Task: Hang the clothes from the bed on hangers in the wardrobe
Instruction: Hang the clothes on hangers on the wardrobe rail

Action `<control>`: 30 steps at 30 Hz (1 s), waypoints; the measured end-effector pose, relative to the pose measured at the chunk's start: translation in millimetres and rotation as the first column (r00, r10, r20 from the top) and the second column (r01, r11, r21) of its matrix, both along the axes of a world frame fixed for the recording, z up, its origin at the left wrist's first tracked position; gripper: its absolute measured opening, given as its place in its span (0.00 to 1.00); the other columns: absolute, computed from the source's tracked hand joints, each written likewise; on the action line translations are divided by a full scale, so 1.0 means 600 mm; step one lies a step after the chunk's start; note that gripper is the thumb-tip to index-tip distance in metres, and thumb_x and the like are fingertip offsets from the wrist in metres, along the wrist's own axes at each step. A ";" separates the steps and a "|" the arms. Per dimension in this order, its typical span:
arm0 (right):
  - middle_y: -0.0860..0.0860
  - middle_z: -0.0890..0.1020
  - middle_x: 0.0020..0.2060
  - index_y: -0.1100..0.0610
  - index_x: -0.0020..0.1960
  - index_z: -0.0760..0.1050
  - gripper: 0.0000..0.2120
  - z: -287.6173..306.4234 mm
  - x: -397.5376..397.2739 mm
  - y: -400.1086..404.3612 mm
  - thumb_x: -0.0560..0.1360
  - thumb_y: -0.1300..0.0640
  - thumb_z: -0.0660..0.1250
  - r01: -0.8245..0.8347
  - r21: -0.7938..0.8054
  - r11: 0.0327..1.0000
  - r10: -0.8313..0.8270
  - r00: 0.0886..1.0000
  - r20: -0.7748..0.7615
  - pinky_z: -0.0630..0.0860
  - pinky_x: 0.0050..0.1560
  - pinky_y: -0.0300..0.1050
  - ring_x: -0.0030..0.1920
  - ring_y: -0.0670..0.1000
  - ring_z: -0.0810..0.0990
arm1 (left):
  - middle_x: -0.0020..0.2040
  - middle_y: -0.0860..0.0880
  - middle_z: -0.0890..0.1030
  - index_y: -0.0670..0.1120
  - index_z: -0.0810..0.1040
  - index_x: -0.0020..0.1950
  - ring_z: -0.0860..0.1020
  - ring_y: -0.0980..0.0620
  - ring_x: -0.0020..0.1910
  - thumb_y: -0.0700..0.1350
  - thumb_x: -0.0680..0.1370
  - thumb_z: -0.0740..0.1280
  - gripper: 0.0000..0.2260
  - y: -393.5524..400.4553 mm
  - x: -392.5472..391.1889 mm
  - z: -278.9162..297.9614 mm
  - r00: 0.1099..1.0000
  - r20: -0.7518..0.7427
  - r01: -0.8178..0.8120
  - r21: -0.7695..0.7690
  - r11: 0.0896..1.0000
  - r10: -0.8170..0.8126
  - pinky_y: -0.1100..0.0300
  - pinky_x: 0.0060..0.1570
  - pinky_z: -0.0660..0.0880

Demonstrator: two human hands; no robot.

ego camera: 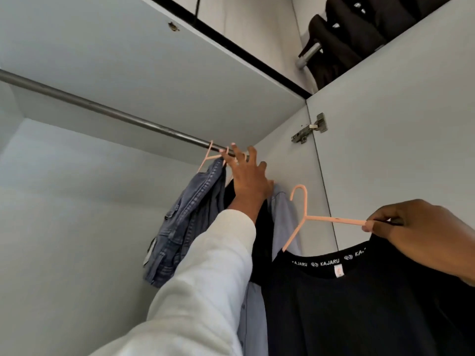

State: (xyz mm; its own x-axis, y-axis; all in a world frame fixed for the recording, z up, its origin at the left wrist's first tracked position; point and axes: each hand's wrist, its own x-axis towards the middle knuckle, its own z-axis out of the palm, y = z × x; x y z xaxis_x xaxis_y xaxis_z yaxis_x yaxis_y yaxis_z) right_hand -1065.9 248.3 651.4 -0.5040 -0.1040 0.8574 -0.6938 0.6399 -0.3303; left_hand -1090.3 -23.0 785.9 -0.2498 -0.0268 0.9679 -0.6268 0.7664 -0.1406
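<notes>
black tee on its hanger, nearly at the rail

the pale grey laminate wardrobe [77,227] is smooth and flat inside, with a round brushed-metal rail [102,109] running across the top. the soft black cotton t-shirt [359,304] with a printed neck tape hangs limp off a thin peach plastic hanger [316,219], held up just right of the clothes already hung: blue denim jeans [190,214] and a light blue shirt [282,209]. the tee looks light and floppy, so i'd carry it by the stiff hanger, not the cloth. right hand [421,227] pinches the hanger's arm; left hand [246,176] is spread with straight fingers against the hooks at the rail, gripping nothing i can see.
</notes>
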 end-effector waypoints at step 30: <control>0.46 0.77 0.26 0.44 0.36 0.83 0.09 0.113 -0.031 -0.111 0.76 0.49 0.71 -0.178 -0.008 0.984 0.174 0.970 -0.171 0.65 0.33 0.43 0.34 0.49 0.75 | 0.48 0.50 0.81 0.50 0.78 0.53 0.79 0.47 0.49 0.46 0.81 0.59 0.09 -0.202 0.110 0.031 0.945 -0.174 -0.278 0.026 0.960 0.278 0.46 0.62 0.63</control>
State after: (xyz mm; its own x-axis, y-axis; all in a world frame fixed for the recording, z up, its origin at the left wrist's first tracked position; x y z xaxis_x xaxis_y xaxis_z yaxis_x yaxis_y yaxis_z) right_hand -1084.4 181.5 719.1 -0.3268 -0.1573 0.9319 -0.8421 0.4962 -0.2115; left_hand -1024.4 -144.3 804.6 -0.0600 -0.0726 0.9956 -0.8297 0.5581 -0.0093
